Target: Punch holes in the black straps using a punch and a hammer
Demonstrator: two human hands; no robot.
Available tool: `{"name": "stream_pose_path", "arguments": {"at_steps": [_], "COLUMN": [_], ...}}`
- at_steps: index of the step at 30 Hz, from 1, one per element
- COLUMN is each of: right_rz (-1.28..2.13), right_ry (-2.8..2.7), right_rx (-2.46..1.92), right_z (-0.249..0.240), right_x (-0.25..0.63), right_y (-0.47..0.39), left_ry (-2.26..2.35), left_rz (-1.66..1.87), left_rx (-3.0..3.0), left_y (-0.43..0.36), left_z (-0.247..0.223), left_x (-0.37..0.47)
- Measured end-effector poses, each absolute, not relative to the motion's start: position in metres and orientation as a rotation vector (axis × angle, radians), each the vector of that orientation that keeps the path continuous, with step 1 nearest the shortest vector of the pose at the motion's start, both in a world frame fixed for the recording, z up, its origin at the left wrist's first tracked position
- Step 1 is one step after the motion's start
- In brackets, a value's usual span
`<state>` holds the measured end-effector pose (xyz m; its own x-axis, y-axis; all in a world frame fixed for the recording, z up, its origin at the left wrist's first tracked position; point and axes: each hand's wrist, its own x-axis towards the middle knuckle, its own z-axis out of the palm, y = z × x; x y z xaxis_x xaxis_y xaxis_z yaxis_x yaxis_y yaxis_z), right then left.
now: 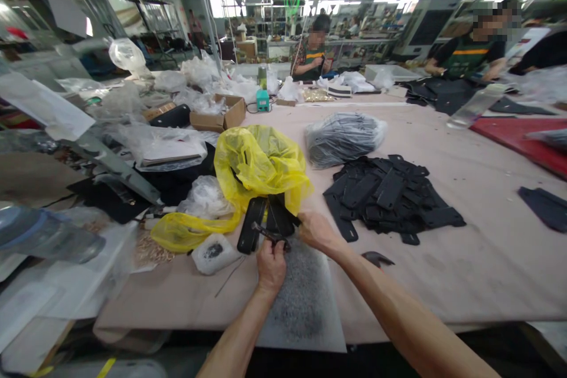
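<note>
My left hand (pixel 271 264) is closed around a slim dark piece (pixel 264 232) with a shiny edge, whose exact kind I cannot make out. To its right, my right hand (pixel 318 231) pinches the edge of a black flat piece at the mouth of a yellow plastic bag (pixel 261 159). More black flat pieces (pixel 250 225) with slots stick out of the bag towards me. Beneath both hands lies a pale sheet (pixel 301 301) covered in dark specks. A white block with a black smear (pixel 215 253) is left of my left hand.
A heap of black flat pieces (pixel 390 195) lies to the right, with a clear bag of dark pieces (pixel 345 137) behind. A curved dark tool (pixel 377 258) rests nearby. Clear bags and a cardboard box (pixel 230 113) crowd the left. Co-workers (pixel 313 53) sit across the table.
</note>
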<state>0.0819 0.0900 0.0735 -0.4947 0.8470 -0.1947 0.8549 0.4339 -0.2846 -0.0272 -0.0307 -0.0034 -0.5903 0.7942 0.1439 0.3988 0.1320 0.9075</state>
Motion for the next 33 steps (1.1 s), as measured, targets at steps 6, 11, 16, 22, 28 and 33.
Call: {"name": "stream_pose_path", "arguments": {"at_steps": [6, 11, 16, 22, 28, 33], "right_rz": [-0.691, -0.995, -0.914, -0.766, -0.743, -0.732], "right_ry": [3.039, 3.177, 3.041, 3.001, 2.894, 2.840], "right_rx": [1.569, 1.483, 1.493, 1.935, 1.930, 1.748], "right_z": [0.056, 0.015, -0.003, 0.001, 0.015, 0.019], "right_x": [0.156, 0.172, 0.162, 0.173, 0.159, 0.145], "right_y": [0.079, 0.069, 0.059, 0.044, 0.001, -0.009], "left_ry": [2.005, 2.026, 2.037, 2.061, 2.126, 2.136], "left_rz": [1.451, 1.429, 1.387, 1.377, 1.357, 1.340], "left_rx": [1.058, 1.041, 1.047, 1.073, 1.103, 1.013], "left_y": [-0.030, -0.027, -0.027, -0.026, -0.030, -0.046], "left_z": [-0.005, -0.006, -0.005, -0.003, -0.002, -0.009], "left_x": [-0.028, -0.028, -0.027, -0.026, -0.017, 0.005]}}
